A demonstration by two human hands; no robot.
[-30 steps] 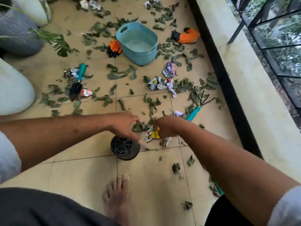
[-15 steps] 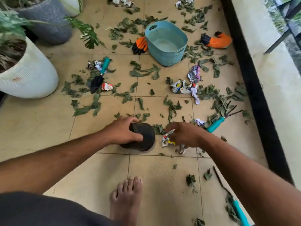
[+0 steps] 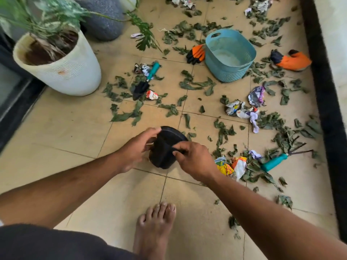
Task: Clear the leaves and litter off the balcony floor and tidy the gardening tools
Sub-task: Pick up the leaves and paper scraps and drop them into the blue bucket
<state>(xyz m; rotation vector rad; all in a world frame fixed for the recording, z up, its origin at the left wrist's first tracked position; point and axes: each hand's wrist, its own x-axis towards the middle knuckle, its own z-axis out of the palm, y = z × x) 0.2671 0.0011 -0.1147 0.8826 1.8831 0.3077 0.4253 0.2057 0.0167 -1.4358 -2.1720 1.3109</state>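
Left hand curled round small black pot, gripping its left side above floor tiles. Right hand pinching pot's rim. Just right of grip, crumpled wrappers; farther right, teal-handled rake among leaves.

Green leaves, crumpled wrappers strewn over tiles — teal-handled trowel, rake lying flat.
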